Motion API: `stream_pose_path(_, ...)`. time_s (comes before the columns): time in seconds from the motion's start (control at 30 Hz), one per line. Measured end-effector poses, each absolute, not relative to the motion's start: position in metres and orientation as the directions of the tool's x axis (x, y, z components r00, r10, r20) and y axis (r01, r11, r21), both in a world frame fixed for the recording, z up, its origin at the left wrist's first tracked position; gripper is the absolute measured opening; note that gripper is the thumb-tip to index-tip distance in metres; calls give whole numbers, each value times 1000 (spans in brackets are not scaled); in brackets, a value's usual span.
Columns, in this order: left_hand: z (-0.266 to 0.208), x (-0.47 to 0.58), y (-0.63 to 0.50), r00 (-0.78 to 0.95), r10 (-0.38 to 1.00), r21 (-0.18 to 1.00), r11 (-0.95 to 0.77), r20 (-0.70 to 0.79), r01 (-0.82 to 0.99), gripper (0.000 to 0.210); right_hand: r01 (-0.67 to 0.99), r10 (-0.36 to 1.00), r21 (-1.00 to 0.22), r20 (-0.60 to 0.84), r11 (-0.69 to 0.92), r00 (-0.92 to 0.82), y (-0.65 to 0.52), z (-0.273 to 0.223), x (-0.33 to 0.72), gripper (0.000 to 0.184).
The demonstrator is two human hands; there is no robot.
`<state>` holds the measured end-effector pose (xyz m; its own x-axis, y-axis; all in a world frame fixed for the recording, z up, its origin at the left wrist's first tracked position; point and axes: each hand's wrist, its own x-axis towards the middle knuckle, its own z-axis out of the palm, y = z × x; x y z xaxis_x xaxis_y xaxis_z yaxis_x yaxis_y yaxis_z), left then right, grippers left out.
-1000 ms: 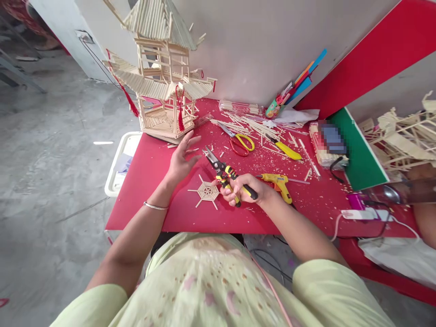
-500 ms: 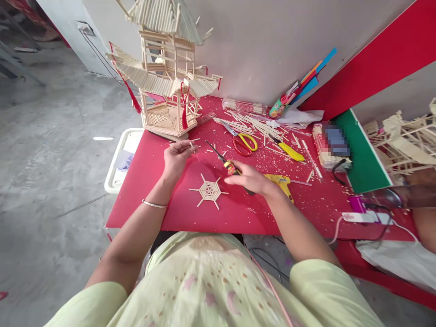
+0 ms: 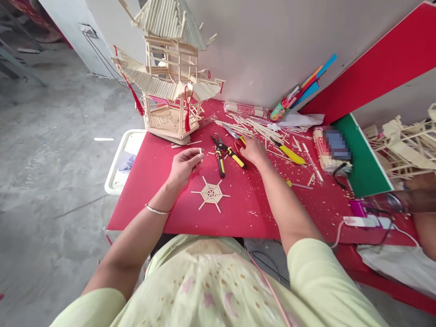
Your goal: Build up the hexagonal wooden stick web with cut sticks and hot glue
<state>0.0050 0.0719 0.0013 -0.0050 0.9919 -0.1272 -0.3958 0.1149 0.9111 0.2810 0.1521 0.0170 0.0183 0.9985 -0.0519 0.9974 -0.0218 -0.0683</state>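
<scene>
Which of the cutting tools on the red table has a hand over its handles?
The scissors, with red and yellow handles: the right hand partly covers them. No hand covers the black-and-yellow cutters or the yellow knife.

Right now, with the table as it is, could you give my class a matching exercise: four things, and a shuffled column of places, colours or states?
1. Cutters
2. Scissors
3. Six-armed stick piece
4. Stick pagoda

A. Hung with red tassels
B. Partly covered by the right hand
C. Black and yellow
D. Nearest the front edge of the red table

Pairs: 1-C, 2-B, 3-D, 4-A
</scene>
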Motion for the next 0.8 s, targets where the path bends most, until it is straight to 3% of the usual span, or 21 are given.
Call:
stream_pose_path(0.2,6,8,70,-7,989,888,128,-146,-441,42,985,991,-134,-93,-106,94,167,14,290,80)
stream_pose_path(0.3,6,7,70,18,986,867,155,-167,-474,43,967,992,-232,40,-105,117,154,16,300,74)
stream_pose_path(0.4,5,8,70,60,981,839,187,-182,-511,44,925,961,-379,249,-22,125,132,23,305,70)
stream_pose_path(0.47,5,9,69,69,979,827,199,-192,-526,44,867,944,-497,306,48,123,111,31,298,74)
stream_pose_path(0.57,4,10,69,57,978,815,198,-200,-544,45,771,966,-617,258,158,8,71,40,270,80)
stream_pose_path(0.7,3,9,70,63,978,796,197,-197,-573,44,753,957,-594,226,284,-183,24,38,225,75)
stream_pose_path(0.8,2,10,69,82,977,787,207,-196,-581,42,733,958,-619,212,283,-190,11,31,206,66)
